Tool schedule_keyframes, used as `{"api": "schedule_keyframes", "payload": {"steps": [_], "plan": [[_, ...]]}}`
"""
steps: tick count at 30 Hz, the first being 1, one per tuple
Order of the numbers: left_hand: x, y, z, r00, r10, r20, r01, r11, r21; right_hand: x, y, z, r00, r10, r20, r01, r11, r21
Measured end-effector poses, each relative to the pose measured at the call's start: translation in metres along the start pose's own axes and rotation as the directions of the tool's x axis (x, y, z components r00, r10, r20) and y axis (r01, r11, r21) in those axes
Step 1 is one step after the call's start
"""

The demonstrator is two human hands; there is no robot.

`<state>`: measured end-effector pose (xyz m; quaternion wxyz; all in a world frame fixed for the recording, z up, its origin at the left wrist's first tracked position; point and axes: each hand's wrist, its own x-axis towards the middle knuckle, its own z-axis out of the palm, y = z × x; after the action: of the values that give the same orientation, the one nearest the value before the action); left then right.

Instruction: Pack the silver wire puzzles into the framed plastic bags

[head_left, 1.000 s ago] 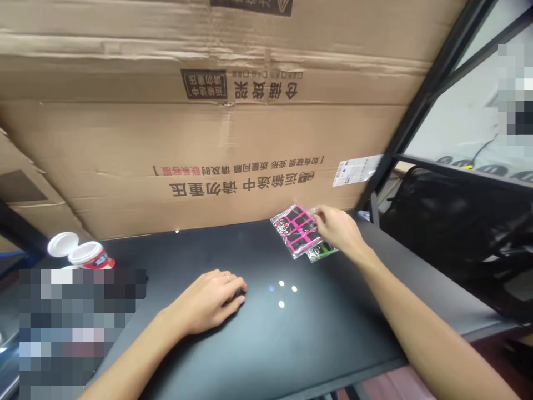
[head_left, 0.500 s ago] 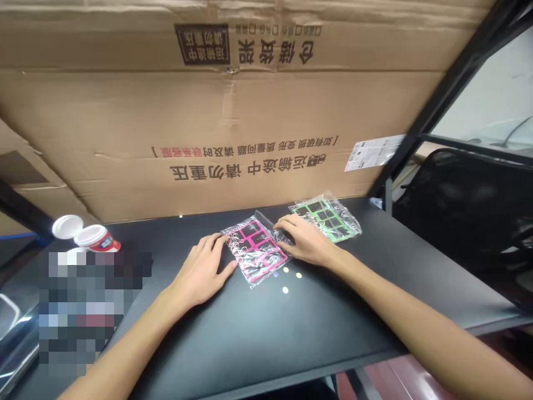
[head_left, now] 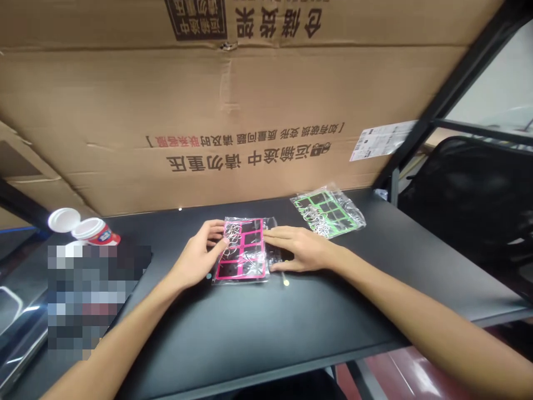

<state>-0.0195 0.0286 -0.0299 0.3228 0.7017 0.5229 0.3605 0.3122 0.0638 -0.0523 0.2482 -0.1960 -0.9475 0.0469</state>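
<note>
A clear plastic bag (head_left: 254, 253) lies on the black table, with a pink-framed dark card and several metal rings inside. My left hand (head_left: 195, 253) is closed on its left edge, the thumb on top over the rings and the fingers at the side, partly hidden. On the bag's right edge, beside the loose clear flap, rests my right hand (head_left: 302, 248); its fingers are stretched out and the thumb is apart. Farther back to the right lies a second clear bag (head_left: 331, 211), holding a green-framed card and rings, untouched.
Small pale discs lie near the pink bag, one yellowish disc (head_left: 286, 283) by my right thumb. A red and white tub (head_left: 100, 232) with its lid up stands at the left. A large cardboard sheet (head_left: 266, 100) walls off the back; a black chair (head_left: 470, 200) is at the right.
The pink bag has turned from slanted to nearly square and moved slightly left. My left hand has taken hold of its edge. Fewer discs show beside it. The view has tipped down slightly.
</note>
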Motion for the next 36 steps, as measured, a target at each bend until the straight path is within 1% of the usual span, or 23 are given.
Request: {"api": "schedule_keyframes", "payload": {"steps": [1,3,4,6,8,10,12,14,16,19,21,25,28,31,32,34,35,36], "plan": [[0.002,-0.002,0.000,0.999,-0.047,-0.026,0.044,0.992,-0.123,0.000,-0.001,0.001,1.000,0.013,0.002,-0.013,1.000,0.006],[0.004,-0.003,0.000,0.987,-0.148,-0.055,0.123,0.939,-0.321,0.001,-0.003,0.001,1.000,0.021,0.017,-0.022,0.999,0.038],[0.004,-0.002,0.001,0.980,-0.190,-0.051,0.157,0.909,-0.387,0.002,-0.004,0.001,1.000,0.020,0.025,-0.021,0.998,0.063],[0.002,0.000,0.002,0.972,-0.236,-0.013,0.204,0.866,-0.457,0.004,-0.005,0.000,0.999,0.021,0.033,-0.024,0.992,0.121],[0.001,0.003,0.004,0.974,-0.224,0.041,0.218,0.860,-0.461,0.006,-0.005,0.000,0.999,0.043,0.020,-0.046,0.986,0.158],[0.000,0.005,0.004,0.980,-0.189,0.065,0.198,0.878,-0.435,0.006,-0.003,0.000,0.997,0.075,-0.023,-0.070,0.984,0.164],[0.000,0.005,0.003,0.983,-0.174,0.052,0.179,0.890,-0.419,0.006,-0.001,0.000,0.990,0.113,-0.081,-0.099,0.983,0.155],[0.001,0.005,0.001,0.983,-0.186,0.010,0.173,0.894,-0.413,0.006,0.002,-0.001,0.984,0.130,-0.124,-0.110,0.982,0.156],[0.002,0.005,0.000,0.978,-0.208,-0.024,0.180,0.897,-0.403,0.005,0.004,-0.001,0.988,0.087,-0.131,-0.064,0.984,0.168],[0.003,0.005,0.000,0.972,-0.233,-0.029,0.204,0.899,-0.389,0.006,0.003,0.001,0.993,-0.034,-0.111,0.052,0.985,0.166],[0.002,0.006,0.001,0.975,-0.214,-0.052,0.182,0.916,-0.358,0.006,0.000,0.003,0.995,-0.065,-0.081,0.076,0.985,0.152],[0.001,0.006,0.000,0.981,-0.118,-0.156,0.086,0.976,-0.199,0.007,-0.006,0.003,0.998,-0.031,0.046,0.023,0.987,0.159],[0.001,0.003,-0.002,0.983,-0.104,-0.151,0.087,0.990,-0.116,0.006,-0.006,0.002,0.995,-0.016,0.097,-0.002,0.984,0.177],[0.003,-0.001,-0.003,0.984,-0.085,-0.154,0.076,0.995,-0.067,0.006,-0.004,0.001,0.996,-0.016,0.093,-0.003,0.980,0.201],[0.003,-0.002,-0.003,0.984,-0.046,-0.173,0.043,0.999,-0.020,0.006,-0.002,0.002,0.996,-0.019,0.085,0.000,0.977,0.212],[0.002,-0.002,-0.004,0.975,0.104,-0.194,-0.074,0.985,0.155,0.006,0.000,0.002,0.998,-0.028,0.061,0.013,0.971,0.240],[0.001,-0.001,-0.004,0.966,0.191,-0.174,-0.142,0.955,0.261,0.006,0.000,0.002,0.999,-0.029,0.046,0.016,0.966,0.258],[0.000,0.001,-0.005,0.957,0.261,-0.126,-0.202,0.913,0.355,0.006,0.001,0.002,0.999,-0.027,0.034,0.017,0.961,0.276]]}}
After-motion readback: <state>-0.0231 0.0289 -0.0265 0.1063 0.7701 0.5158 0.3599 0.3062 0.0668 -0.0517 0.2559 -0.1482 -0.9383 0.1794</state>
